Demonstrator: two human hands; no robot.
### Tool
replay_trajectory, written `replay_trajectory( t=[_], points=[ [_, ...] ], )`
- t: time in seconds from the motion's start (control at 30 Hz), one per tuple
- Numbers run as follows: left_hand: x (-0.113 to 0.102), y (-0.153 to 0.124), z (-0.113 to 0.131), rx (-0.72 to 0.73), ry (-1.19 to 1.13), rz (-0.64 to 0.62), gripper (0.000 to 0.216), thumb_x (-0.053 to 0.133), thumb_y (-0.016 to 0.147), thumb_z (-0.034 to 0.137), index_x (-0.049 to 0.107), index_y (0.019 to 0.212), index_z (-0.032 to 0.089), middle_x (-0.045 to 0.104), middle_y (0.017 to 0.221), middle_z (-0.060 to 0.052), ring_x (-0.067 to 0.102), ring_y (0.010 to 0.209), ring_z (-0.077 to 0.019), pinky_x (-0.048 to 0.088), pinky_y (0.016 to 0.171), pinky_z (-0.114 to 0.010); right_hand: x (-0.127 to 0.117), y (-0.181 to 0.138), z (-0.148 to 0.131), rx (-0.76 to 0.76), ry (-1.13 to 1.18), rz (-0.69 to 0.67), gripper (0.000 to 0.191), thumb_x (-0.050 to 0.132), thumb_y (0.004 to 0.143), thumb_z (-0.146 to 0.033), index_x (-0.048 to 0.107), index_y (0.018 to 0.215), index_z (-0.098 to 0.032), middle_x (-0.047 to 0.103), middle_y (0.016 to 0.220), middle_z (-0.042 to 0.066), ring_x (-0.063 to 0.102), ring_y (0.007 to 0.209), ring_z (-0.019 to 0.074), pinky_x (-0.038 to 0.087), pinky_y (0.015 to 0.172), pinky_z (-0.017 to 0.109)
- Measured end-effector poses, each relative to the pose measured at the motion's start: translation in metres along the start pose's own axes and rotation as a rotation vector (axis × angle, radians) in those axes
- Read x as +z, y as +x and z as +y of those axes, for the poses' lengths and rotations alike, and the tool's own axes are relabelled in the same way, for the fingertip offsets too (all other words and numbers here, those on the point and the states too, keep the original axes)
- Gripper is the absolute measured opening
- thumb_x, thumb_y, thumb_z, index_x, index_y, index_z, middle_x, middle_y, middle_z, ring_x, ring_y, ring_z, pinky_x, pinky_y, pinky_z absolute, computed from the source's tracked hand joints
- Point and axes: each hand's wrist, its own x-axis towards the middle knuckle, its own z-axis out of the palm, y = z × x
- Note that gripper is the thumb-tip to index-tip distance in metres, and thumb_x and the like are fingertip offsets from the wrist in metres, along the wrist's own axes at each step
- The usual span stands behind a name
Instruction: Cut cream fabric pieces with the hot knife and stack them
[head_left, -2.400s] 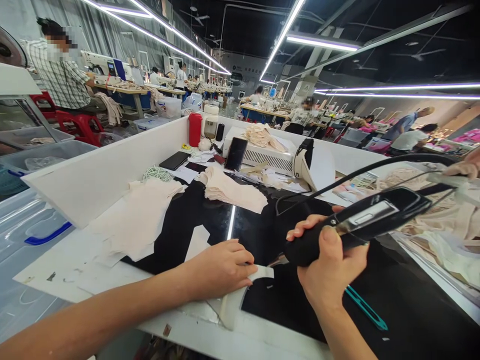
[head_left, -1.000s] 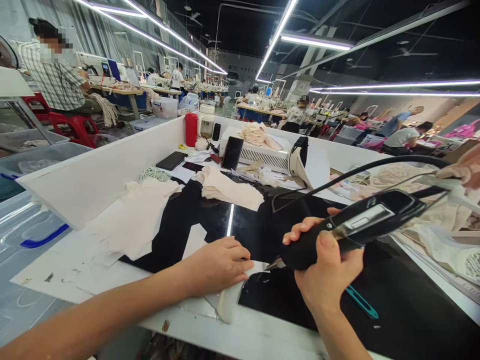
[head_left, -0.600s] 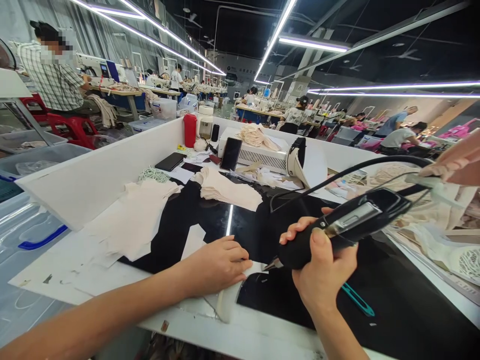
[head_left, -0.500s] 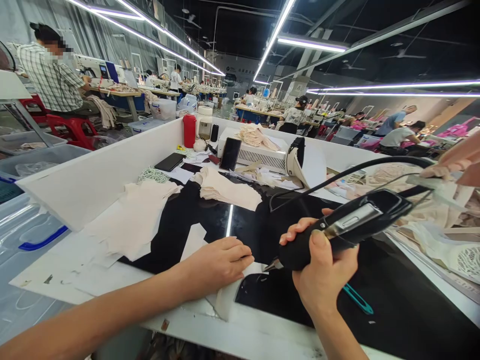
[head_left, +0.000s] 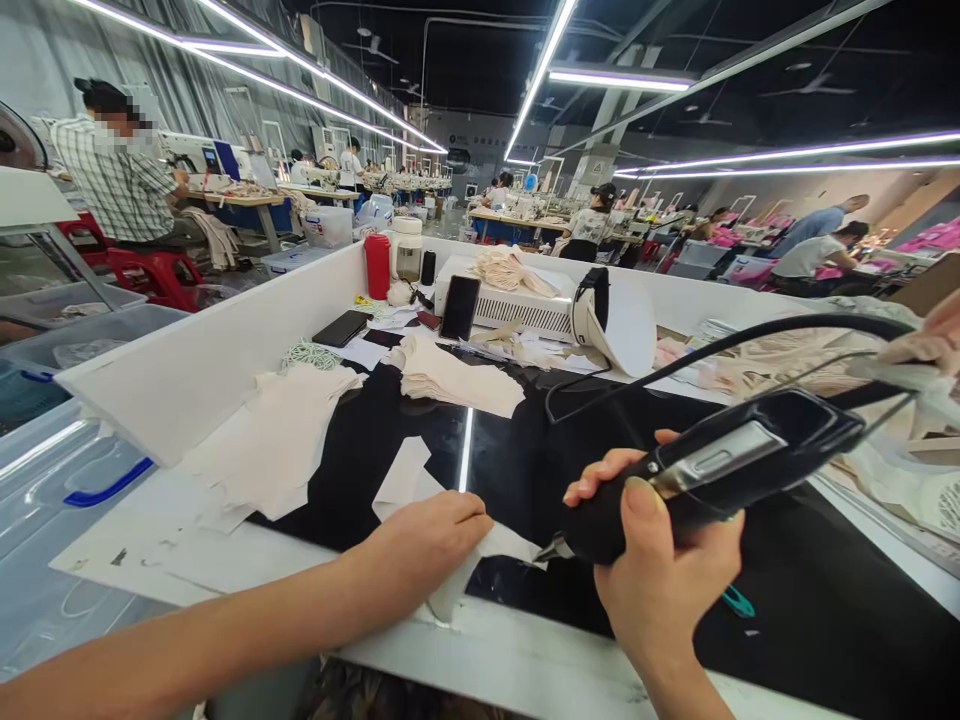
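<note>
My right hand is wrapped round a black corded hand tool with a pointed metal tip. The tip touches or hovers just over the right end of a pale fabric piece; I cannot tell which. My left hand lies on this piece with its fingers bent and pressed together on the cloth, the thumb hidden. Part of the fabric hangs toward the table's front edge below the hand. Another pale flap shows behind my left hand. A teal clip-like item lies partly behind my right wrist.
Stacks of pale fabric and cut pieces lie on the black mat. A phone leans on a white vented box. Another person's hand is at the far right by the thick cable.
My left fingers have bent in from a flatter pose, and the fabric's right end shows more. The tool's rear has swung right, and my right hand covers more of the teal item.
</note>
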Motion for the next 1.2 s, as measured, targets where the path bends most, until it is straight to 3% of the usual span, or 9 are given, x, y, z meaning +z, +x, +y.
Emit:
replay_trajectory(
  t=[0.23, 0.4, 0.5, 0.7, 0.87, 1.2],
  points=[
    [-0.007, -0.001, 0.003, 0.009, -0.002, -0.013, 0.032, 0.048, 0.1, -0.005, 0.061, 0.117, 0.019, 0.068, 0.115, -0.006, 0.07, 0.106, -0.0201, 0.057, 0.092, -0.028, 0.002, -0.01, -0.006, 0.018, 0.008, 0.009, 0.043, 0.085, 0.087, -0.03, 0.062, 0.123, -0.026, 0.072, 0.082, -0.003, 0.068, 0.062, 0.0155, 0.061, 0.057, 0.033],
    [-0.011, -0.001, 0.011, 0.0, 0.106, -0.092, 0.022, 0.049, 0.104, 0.0, 0.061, 0.11, 0.017, 0.068, 0.105, -0.004, 0.07, 0.094, -0.0202, 0.057, 0.084, -0.03, 0.005, -0.016, -0.009, 0.031, 0.027, 0.012, 0.042, 0.086, 0.086, -0.029, 0.063, 0.121, -0.026, 0.072, 0.083, -0.003, 0.069, 0.062, 0.0153, 0.062, 0.058, 0.034],
    [-0.011, 0.0, 0.017, 0.026, 0.2, -0.088, 0.008, 0.058, 0.108, 0.014, 0.063, 0.114, 0.015, 0.07, 0.104, -0.006, 0.071, 0.091, -0.0232, 0.059, 0.081, -0.034, 0.007, -0.019, -0.011, 0.04, 0.034, 0.01, 0.042, 0.086, 0.087, -0.029, 0.063, 0.121, -0.026, 0.072, 0.083, -0.003, 0.068, 0.062, 0.0151, 0.062, 0.057, 0.033],
    [-0.007, -0.003, 0.027, 0.099, 0.29, 0.006, 0.057, 0.081, 0.092, 0.058, 0.064, 0.129, 0.018, 0.074, 0.113, -0.012, 0.072, 0.111, -0.0321, 0.059, 0.097, -0.047, 0.009, -0.024, -0.015, 0.062, 0.048, 0.02, 0.043, 0.086, 0.086, -0.029, 0.063, 0.122, -0.027, 0.073, 0.083, -0.003, 0.068, 0.063, 0.0153, 0.062, 0.059, 0.033],
    [-0.001, -0.008, 0.028, 0.113, 0.324, 0.035, 0.065, 0.082, 0.089, 0.062, 0.064, 0.133, 0.018, 0.073, 0.121, -0.016, 0.07, 0.119, -0.0342, 0.056, 0.106, -0.051, 0.011, -0.025, -0.016, 0.042, 0.051, 0.005, 0.042, 0.085, 0.086, -0.028, 0.063, 0.122, -0.026, 0.073, 0.081, -0.003, 0.068, 0.061, 0.0159, 0.061, 0.058, 0.034],
    [0.003, -0.012, 0.024, 0.162, 0.332, 0.071, 0.068, 0.08, 0.091, 0.063, 0.061, 0.138, 0.017, 0.07, 0.129, -0.021, 0.068, 0.124, -0.0357, 0.055, 0.108, -0.05, 0.013, -0.023, -0.018, 0.06, 0.045, -0.001, 0.044, 0.087, 0.085, -0.034, 0.063, 0.121, -0.026, 0.071, 0.08, -0.003, 0.067, 0.061, 0.0166, 0.06, 0.056, 0.035]
  ],
)
